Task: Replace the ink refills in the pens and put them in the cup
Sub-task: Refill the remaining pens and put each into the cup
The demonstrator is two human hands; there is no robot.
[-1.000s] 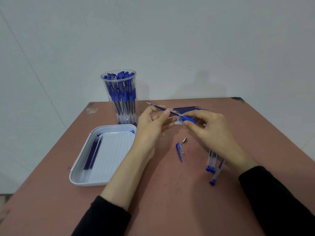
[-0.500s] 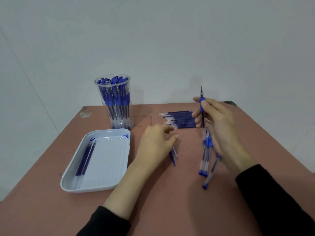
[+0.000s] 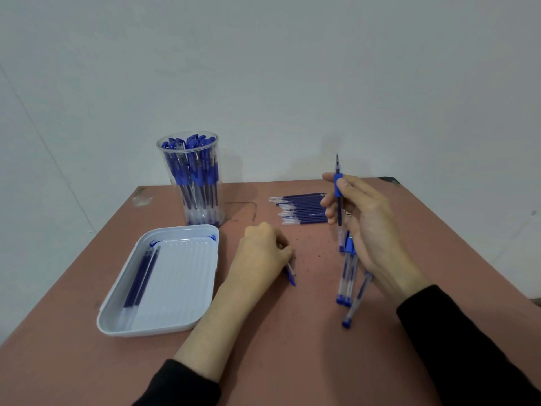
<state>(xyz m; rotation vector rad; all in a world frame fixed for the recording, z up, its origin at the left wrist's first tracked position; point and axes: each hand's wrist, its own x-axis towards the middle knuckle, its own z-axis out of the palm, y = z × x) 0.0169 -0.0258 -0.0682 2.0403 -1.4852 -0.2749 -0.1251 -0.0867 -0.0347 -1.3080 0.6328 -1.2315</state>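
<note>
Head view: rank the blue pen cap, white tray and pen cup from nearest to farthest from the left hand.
1. blue pen cap, by the fingers of the left hand
2. white tray, to its left
3. pen cup, behind the tray

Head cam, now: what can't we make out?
- Head view: the left hand's curled fingers hide whether it holds anything; only a blue cap end shows.
- Same view: the right hand, holding a pen, hides the loose pens' upper ends.
- Pens in the cup overlap; count unreadable.
</note>
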